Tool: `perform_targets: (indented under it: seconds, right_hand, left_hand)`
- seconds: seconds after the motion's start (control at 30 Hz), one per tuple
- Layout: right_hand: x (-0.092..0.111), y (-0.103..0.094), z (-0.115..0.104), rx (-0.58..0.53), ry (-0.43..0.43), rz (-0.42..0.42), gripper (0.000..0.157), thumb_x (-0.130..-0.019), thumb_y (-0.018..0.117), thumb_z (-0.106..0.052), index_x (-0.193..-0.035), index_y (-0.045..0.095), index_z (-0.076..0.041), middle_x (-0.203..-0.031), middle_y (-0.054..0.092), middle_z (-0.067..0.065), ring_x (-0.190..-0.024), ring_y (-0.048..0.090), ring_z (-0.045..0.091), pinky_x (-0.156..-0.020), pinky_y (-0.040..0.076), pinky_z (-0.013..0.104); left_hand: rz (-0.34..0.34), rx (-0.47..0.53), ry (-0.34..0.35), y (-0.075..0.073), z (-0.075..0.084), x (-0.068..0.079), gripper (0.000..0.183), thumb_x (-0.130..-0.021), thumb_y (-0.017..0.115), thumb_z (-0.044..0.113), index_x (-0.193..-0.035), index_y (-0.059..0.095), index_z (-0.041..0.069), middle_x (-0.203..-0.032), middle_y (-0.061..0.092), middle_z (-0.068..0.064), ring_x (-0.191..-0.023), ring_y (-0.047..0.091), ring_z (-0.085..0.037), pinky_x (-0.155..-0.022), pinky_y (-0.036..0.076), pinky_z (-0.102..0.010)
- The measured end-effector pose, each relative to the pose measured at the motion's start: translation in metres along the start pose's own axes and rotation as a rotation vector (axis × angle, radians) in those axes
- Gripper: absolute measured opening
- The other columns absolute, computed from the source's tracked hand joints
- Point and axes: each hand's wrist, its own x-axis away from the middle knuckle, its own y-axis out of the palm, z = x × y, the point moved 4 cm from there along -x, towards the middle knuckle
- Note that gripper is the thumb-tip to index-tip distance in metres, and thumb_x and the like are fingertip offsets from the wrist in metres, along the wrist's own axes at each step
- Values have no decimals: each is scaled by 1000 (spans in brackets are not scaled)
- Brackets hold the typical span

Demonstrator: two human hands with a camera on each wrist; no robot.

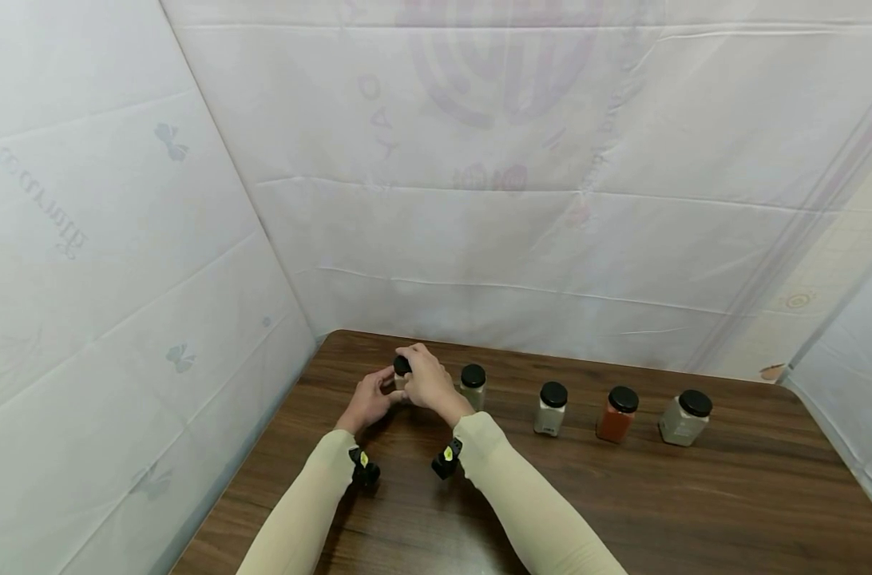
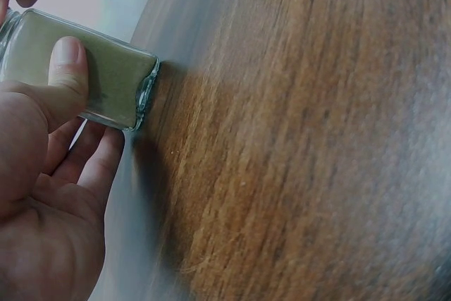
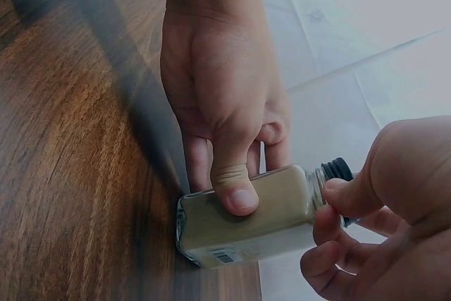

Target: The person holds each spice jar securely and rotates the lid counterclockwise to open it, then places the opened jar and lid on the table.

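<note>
A square glass jar of olive-tan powder (image 3: 271, 206) stands upright near the table's far left corner, its base right at the wood. My left hand (image 1: 370, 401) grips the jar's body, thumb (image 2: 68, 68) on one face and fingers behind. At the top, my right hand (image 1: 429, 379) pinches the neck and black lid (image 3: 338, 170) between thumb and fingers. The right wrist view shows both hands on the jar, the left hand (image 3: 222, 89) reaching in from above. Just right of the hands stands another black-lidded jar (image 1: 473, 387), partly covered by the right hand.
Farther right along the brown wooden table (image 1: 422, 511) stand a jar of whitish powder (image 1: 549, 417), a jar of orange-red powder (image 1: 614, 423) and a jar of pale grey-green powder (image 1: 680, 427). White sheeting (image 1: 479, 239) hangs behind and beside the table.
</note>
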Motion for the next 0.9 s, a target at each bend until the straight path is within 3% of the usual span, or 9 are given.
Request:
perform_targets:
  seconds: [0.53,0.7,0.9]
  right_hand:
    - [2,-3,1,-26,-47,18,55,-102,61,-3,-154,49,-18,-152,46,4,-120,61,26,-75,50,32]
    - [3,-5,0,-15,-47,26,54,-102,62,-5,-153,49,-19,-153,46,4,-122,61,27,-83,54,36]
    - [4,-8,0,-12,-48,39,52,-103,62,-8,-152,50,-19,-153,46,5,-123,60,29,-88,55,41]
  left_hand:
    - [14,-38,-10,0,1,2,59,-97,72,10,-152,51,6,-143,61,-14,-133,56,-33,-108,45,-53]
    - [17,-39,-28,0,2,2,60,-96,72,11,-152,50,7,-143,60,-14,-134,55,-34,-111,42,-55]
    - [20,-57,-3,-1,4,3,60,-97,72,11,-152,50,5,-142,61,-16,-133,56,-35,-110,43,-56]
